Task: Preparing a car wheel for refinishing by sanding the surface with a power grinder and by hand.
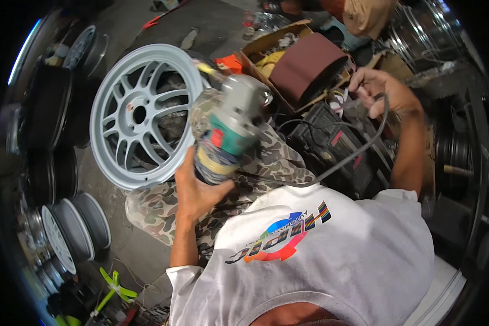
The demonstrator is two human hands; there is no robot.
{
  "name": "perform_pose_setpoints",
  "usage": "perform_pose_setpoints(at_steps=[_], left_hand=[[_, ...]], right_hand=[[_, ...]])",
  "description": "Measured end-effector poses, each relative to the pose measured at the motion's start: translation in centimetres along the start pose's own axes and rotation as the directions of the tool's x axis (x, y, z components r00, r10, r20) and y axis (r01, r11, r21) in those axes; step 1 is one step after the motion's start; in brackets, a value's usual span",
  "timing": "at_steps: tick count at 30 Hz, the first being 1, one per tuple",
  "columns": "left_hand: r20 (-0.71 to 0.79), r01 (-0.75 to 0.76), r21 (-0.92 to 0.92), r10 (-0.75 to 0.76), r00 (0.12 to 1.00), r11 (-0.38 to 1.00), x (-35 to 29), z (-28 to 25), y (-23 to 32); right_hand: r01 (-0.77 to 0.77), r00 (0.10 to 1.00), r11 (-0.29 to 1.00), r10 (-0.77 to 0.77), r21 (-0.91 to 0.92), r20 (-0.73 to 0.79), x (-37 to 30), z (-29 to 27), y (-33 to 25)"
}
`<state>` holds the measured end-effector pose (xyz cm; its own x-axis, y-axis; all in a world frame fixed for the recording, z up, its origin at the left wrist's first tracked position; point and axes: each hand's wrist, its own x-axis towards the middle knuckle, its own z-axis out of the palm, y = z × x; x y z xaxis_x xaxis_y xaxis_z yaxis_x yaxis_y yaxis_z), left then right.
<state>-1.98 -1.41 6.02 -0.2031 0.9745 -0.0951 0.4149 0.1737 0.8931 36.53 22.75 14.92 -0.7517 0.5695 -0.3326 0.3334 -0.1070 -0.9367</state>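
Note:
My left hand (196,191) grips the taped rear end of a grey and green angle grinder (234,127), slightly blurred, held above my camouflage-clad legs. A dark power cord (345,163) runs from its rear and loops to the right. At the upper right, my right hand (390,91) has its fingers curled, with the cord passing into its grasp near the palm. Left of the grinder, a light grey spoked wheel rim (138,113) leans tilted by my legs. The grinder hides its working face.
A cardboard box (247,57) with a wide maroon sandpaper roll (309,68) stands ahead. A black case (337,144) lies right. More rims (81,223) line the left, near a yellow-green bladed object (114,285). Shiny rims (426,32) stand far right.

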Motion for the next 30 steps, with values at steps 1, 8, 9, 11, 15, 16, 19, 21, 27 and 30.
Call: perform_pose_setpoints(at_steps=[1, 8, 9, 11, 15, 16, 19, 21, 27, 30], left_hand=[[-0.044, 0.044, -0.035, -0.045, 0.998, 0.998, -0.1, 0.2, -0.5], [-0.132, 0.087, -0.111, -0.102, 0.986, 0.99, 1.9, 0.6, 1.1], [-0.129, 0.107, -0.128, -0.123, 0.984, 0.986, 2.0, 0.6, 1.2], [-0.145, 0.085, -0.086, -0.097, 0.985, 0.993, 2.0, 0.9, 1.1], [-0.119, 0.081, 0.02, -0.078, 0.99, 0.997, 1.6, 0.8, 1.5], [-0.119, 0.091, 0.027, -0.088, 0.989, 0.995, 1.6, 0.9, 1.4], [-0.099, 0.099, 0.089, -0.091, 0.991, 0.991, 0.8, 0.9, 1.3], [-0.222, 0.151, 0.069, -0.133, 0.966, 0.986, 0.0, 1.0, 1.4], [-0.138, 0.197, 0.14, -0.178, 0.974, 0.97, -0.3, -0.2, 0.1], [-0.166, 0.232, 0.099, -0.214, 0.963, 0.968, 0.0, 0.4, 1.0]], right_hand=[[-0.047, 0.993, 0.999, 0.048, 0.013, -0.107, -0.3, 0.7, 2.7], [-0.464, 0.751, 0.86, 0.254, -0.213, -0.609, 0.9, 5.0, 18.2], [-0.481, 0.791, 0.869, 0.375, -0.114, -0.484, 1.1, 5.9, 18.1], [-0.333, 0.916, 0.93, 0.279, -0.158, -0.288, 2.1, 7.8, 22.0], [-0.332, 0.936, 0.857, 0.352, -0.395, -0.024, 5.2, 12.3, 22.4], [-0.33, 0.936, 0.86, 0.353, -0.388, -0.013, 5.8, 12.6, 22.5], [-0.419, 0.898, 0.84, 0.328, -0.345, -0.292, 7.0, 13.3, 23.3], [-0.414, 0.91, 0.82, 0.375, -0.394, -0.176, 7.7, 13.4, 24.1], [-0.29, 0.956, 0.92, 0.293, -0.265, -0.027, 8.1, 17.2, 25.8], [-0.23, 0.931, 0.972, 0.204, -0.054, -0.304, 9.0, 17.4, 24.4]])
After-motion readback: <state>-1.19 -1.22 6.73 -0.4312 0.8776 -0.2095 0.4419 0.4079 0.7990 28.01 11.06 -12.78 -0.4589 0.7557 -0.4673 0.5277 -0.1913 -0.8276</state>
